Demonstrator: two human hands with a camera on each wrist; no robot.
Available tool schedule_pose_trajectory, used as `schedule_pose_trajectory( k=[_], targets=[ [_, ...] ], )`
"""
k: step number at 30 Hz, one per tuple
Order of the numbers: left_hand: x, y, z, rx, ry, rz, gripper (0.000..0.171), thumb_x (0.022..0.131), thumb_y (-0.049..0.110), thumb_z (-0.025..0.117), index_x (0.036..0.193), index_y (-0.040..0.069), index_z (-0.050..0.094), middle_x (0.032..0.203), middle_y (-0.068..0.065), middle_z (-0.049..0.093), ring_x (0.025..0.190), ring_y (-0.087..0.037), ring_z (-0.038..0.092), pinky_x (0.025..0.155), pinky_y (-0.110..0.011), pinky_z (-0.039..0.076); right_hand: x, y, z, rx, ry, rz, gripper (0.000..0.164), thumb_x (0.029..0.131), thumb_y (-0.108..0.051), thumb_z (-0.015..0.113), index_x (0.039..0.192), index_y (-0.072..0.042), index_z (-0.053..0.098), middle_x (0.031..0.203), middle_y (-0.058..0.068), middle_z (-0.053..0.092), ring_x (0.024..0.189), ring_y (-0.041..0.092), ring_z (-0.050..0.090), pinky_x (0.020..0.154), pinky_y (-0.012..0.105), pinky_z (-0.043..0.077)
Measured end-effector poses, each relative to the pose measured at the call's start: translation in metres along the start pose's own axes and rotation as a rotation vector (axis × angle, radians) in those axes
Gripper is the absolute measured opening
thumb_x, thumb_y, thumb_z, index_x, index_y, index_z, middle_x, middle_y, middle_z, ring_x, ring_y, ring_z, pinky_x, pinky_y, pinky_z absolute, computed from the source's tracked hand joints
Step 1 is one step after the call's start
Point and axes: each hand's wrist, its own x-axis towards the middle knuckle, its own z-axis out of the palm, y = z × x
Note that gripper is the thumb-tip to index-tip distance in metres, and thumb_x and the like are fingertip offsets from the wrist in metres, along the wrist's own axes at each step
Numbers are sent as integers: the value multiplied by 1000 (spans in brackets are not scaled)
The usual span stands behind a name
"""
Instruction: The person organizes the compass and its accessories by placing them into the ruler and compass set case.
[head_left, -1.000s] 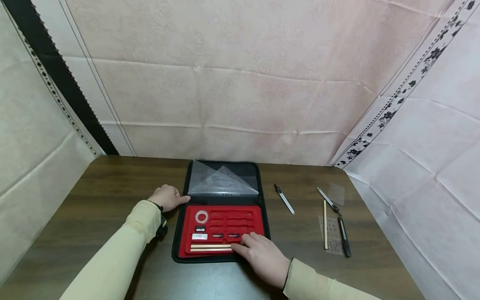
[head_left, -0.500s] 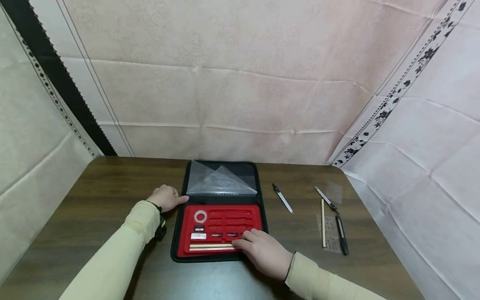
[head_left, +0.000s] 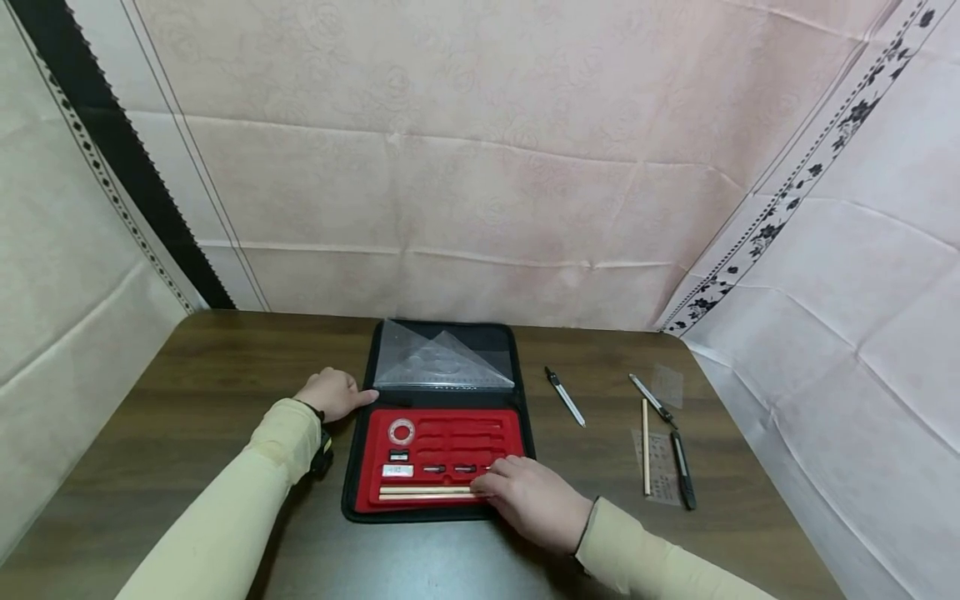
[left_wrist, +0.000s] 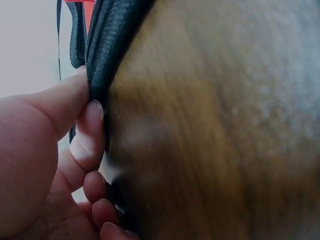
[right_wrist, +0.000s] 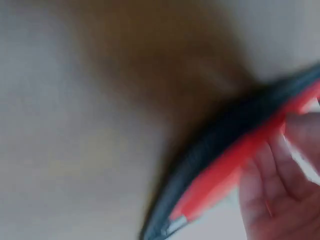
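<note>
Head view faces down; wrist close-ups share the case point(head_left: 442, 401).

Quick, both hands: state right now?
Left hand: closed, pinching the black case's edge.
Right hand: over the gold-coloured sticks' ends in the red tray; can't tell if gripping.

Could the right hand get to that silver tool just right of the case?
Probably yes: the silver tool lies on the table near the right hand, with nothing visible blocking it, though the fingers are at the red tray.
</note>
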Motion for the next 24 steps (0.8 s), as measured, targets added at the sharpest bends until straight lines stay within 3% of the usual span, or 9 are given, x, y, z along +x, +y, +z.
schedule_pose_trajectory(
  k=[3,5,11,17,24],
  targets=[
    [0,0,0,-7,-1,-10,51,93,44,61,55,12,50,50,-1,43,52,-19,44,51,-29,31,2,10,-19,2,30,46,24,89,-19,70,113,-15,68,99,-5,64,90,8,58,79,26,49],
    [0,0,0,-11,0,-16,51,93,44,62,56,11,51,50,-1,43,53,-19,44,51,-29,31,1,22,-31,7,41,127,25,89,-19,70,113,-12,68,100,-2,65,89,9,59,78,30,50],
    [-2,1,-1,-23,-6,-23,50,93,44,62,56,11,52,51,-2,44,54,-19,45,52,-29,32,-23,84,-53,4,20,498,36,90,-19,68,121,-1,61,108,12,66,93,23,64,81,43,50],
    [-6,3,-2,-24,2,-11,49,93,42,63,56,11,52,50,-2,44,53,-19,45,51,-29,31,-61,138,-59,-86,-25,819,62,91,-19,64,136,14,36,109,31,61,96,44,62,79,55,48],
    [-3,1,-1,-25,16,-4,50,92,43,63,56,11,51,50,-2,44,54,-19,45,51,-29,31,-83,151,-56,-56,-79,980,60,92,-19,58,130,20,31,97,35,60,85,47,62,71,57,48]
  ],
)
